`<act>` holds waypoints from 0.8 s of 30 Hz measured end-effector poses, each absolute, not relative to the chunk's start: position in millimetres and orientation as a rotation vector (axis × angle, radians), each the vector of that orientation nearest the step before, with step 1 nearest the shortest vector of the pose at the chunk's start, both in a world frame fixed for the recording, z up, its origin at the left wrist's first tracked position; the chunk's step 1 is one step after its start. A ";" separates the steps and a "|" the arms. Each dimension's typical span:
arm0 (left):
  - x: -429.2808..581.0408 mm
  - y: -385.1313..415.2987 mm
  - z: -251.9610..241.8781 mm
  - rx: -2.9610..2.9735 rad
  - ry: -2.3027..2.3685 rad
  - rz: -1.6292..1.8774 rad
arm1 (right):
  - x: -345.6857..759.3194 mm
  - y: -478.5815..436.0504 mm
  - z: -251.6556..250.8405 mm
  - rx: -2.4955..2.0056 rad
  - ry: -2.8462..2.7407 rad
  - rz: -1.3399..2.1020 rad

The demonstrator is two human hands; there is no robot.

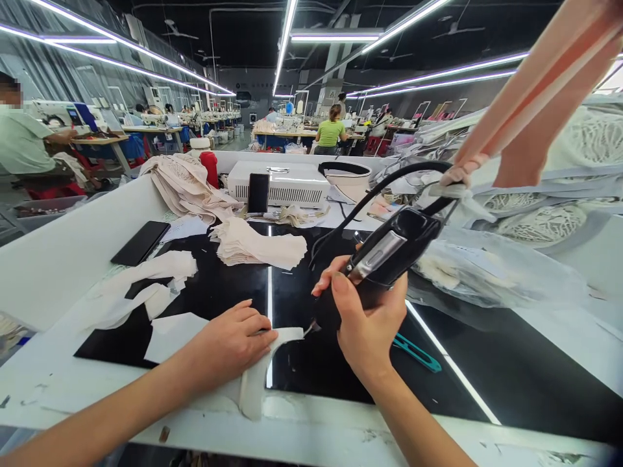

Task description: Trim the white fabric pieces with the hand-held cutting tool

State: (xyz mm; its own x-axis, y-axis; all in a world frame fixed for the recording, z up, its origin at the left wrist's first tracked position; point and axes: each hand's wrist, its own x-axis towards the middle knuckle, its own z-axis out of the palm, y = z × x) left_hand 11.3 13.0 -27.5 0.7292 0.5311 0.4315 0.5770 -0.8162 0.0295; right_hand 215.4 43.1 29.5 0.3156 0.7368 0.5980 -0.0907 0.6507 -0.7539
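Note:
My right hand point(363, 318) is wrapped round a black handheld electric tool point(389, 253) with a silver panel and a black cord running off behind it. Its tip point(311, 327) touches the end of a curved white fabric piece point(265, 373) lying on the black glass worktop point(341, 363). My left hand point(233, 340) lies on that fabric piece with fingers curled, pressing it down just left of the tool tip.
A teal tool point(416, 353) lies right of my right wrist. Stacks of cream fabric point(257, 243), white strips point(146, 285), a black phone point(141, 242), a white machine box point(282, 181) and bagged lace pieces point(487, 272) surround the worktop. Other people sit at distant tables.

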 end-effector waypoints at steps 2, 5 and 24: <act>11.6 12.6 -28.6 -2.818 -0.914 -0.670 | 215.9 42.8 28.8 -0.686 -1.124 0.601; 13.8 12.3 -28.8 -2.815 -0.919 -0.690 | 217.2 42.8 27.6 -0.696 -1.134 0.595; 19.1 13.7 -35.8 -2.787 -0.911 -0.845 | 194.7 56.4 28.9 -0.634 -1.147 0.666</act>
State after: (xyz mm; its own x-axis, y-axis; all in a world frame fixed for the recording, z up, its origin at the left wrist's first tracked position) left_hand 19.1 13.7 -35.8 0.6688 0.5195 0.5318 0.5695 -0.8178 0.0828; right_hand 194.7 56.4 28.9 0.2681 0.7535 0.6003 -0.1481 0.6480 -0.7471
